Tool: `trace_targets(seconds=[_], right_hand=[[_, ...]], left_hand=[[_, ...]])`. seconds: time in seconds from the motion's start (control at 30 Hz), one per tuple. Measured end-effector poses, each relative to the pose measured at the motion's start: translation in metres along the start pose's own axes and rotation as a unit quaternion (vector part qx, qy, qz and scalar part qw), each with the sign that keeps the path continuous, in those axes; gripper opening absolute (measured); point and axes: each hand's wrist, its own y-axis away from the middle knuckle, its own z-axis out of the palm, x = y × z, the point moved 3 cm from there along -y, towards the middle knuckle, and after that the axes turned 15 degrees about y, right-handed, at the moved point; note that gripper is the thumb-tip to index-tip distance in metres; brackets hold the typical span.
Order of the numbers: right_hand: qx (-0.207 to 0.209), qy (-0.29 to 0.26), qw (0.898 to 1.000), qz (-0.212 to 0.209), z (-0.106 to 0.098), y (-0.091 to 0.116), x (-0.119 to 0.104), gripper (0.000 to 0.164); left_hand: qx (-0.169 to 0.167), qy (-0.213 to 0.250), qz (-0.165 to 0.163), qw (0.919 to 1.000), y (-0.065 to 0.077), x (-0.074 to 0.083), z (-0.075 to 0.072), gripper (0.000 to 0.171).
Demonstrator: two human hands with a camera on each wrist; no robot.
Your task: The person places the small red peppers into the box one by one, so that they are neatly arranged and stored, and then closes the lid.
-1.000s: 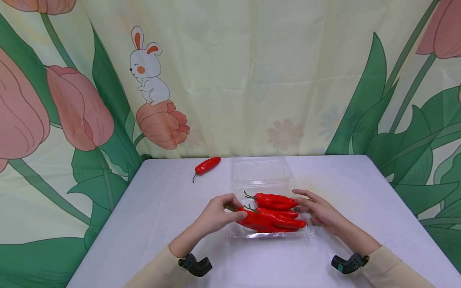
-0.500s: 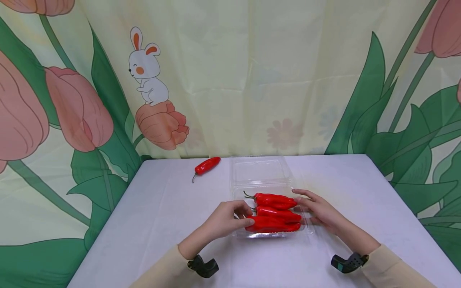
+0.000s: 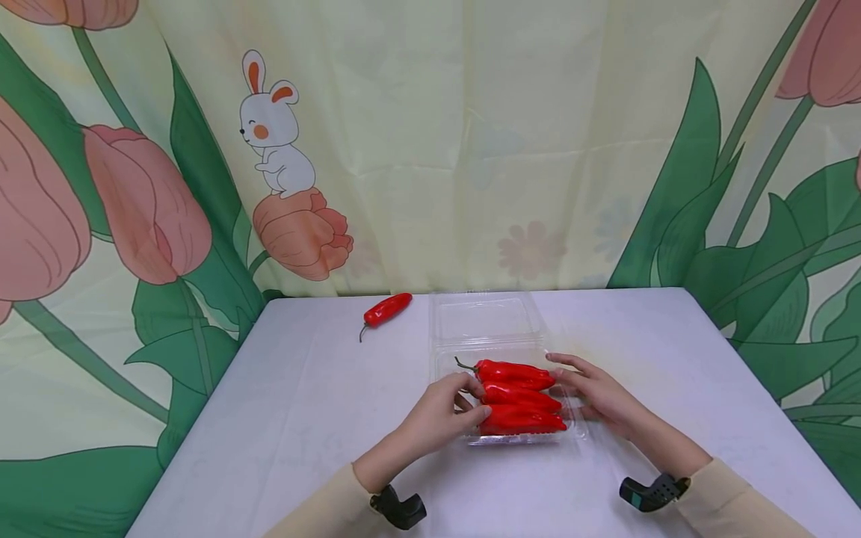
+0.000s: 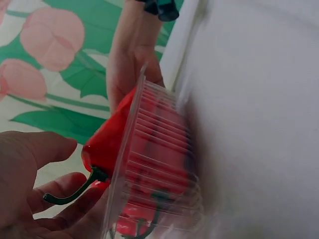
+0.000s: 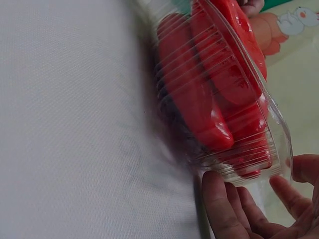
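Several red peppers lie in a clear plastic clamshell box [image 3: 444,362] with its lid folded back. My left hand [image 3: 447,411] is at the stem end of the nearest red pepper [image 3: 523,420]. In the left wrist view its thumb and fingers [image 4: 70,184] are spread around that pepper's green stem [image 4: 75,196], with a gap between thumb and pepper. My right hand [image 3: 602,392] rests along the box's right end. Its fingertips [image 5: 214,184] touch the ribbed wall and reach up to the rim, fairly straight. The far pepper [image 3: 511,371] shows its stem pointing left.
One loose red pepper [image 3: 388,308] lies at the back left of the white-covered table [image 3: 316,373]. The clear lid [image 3: 487,317] lies back toward the rear edge. Behind hangs a curtain [image 3: 417,149] printed with tulips and a rabbit.
My left hand has moved right, bringing the near pepper from over the box's left edge down into line with the others. My right hand has stayed at the box's end.
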Motion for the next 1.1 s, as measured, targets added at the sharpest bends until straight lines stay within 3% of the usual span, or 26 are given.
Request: trace_targets(seconds=[0.3,0.77,1.1], right_hand=[[0.002,0.001,1.0,0.002,0.001,0.001,-0.001,0.068],[0.0,0.001,1.0,0.012,0.001,-0.001,0.0,0.067],[0.002,0.003,1.0,0.007,0.001,0.0,0.001,0.069]], left_hand=[[0.006,0.006,-0.003,1.0,0.002,-0.001,-0.001,0.028],[0.041,-0.024,0.013,0.9988,0.004,0.001,-0.015,0.029],[0.084,0.023,-0.003,0.9962,-0.004,-0.008,-0.035,0.022]])
